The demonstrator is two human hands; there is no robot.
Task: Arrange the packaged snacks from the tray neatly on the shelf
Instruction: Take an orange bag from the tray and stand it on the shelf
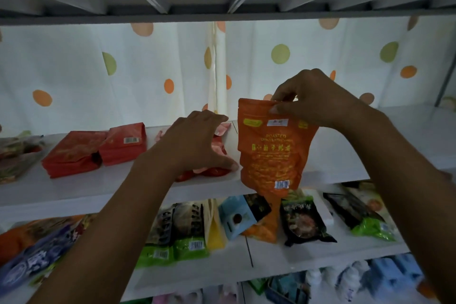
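Observation:
My right hand (313,99) pinches the top edge of an orange snack pouch (274,153) and holds it upright in the air, in front of the white upper shelf (333,155). My left hand (197,140) lies palm down, fingers spread, on a red and pink snack packet (217,155) lying flat on that shelf, just left of the pouch. Two red boxed packs (74,153) (123,143) sit side by side further left on the same shelf.
The shelf below holds several snack bags: green-bottomed dark bags (177,237), a blue pack (234,217), a dark bag (306,222), a purple bag (39,259). A polka-dot curtain (148,69) hangs behind. The shelf board above (222,2) overhangs closely. More packets (14,153) lie far left.

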